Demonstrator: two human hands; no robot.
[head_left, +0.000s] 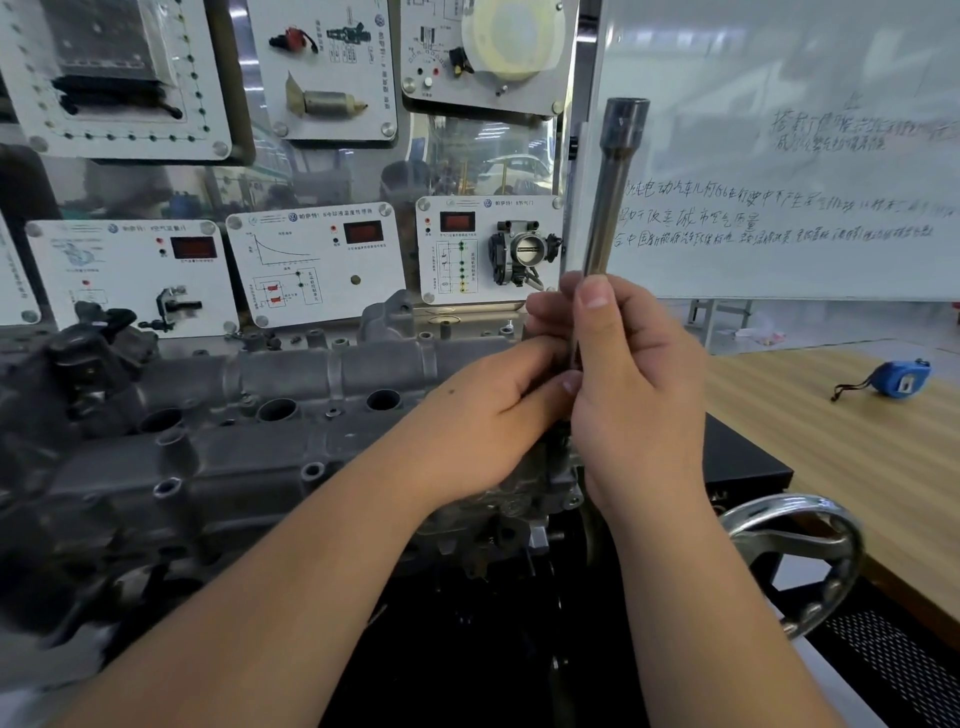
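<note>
A long steel socket tool (612, 192) stands nearly upright above the right end of a grey engine cylinder head (270, 436). My right hand (631, 395) grips its lower shaft, thumb pointing up along it. My left hand (498, 415) sits just to the left, fingers curled around the tool's lower end, which is hidden between both hands. The tool's dark socket end is at the top.
A panel of white sensor display boards (317, 260) stands behind the engine. A whiteboard (779, 156) with writing is at the right. A blue tape measure (901, 379) lies on the wooden table (857, 467). A metal handwheel (795, 561) sits at lower right.
</note>
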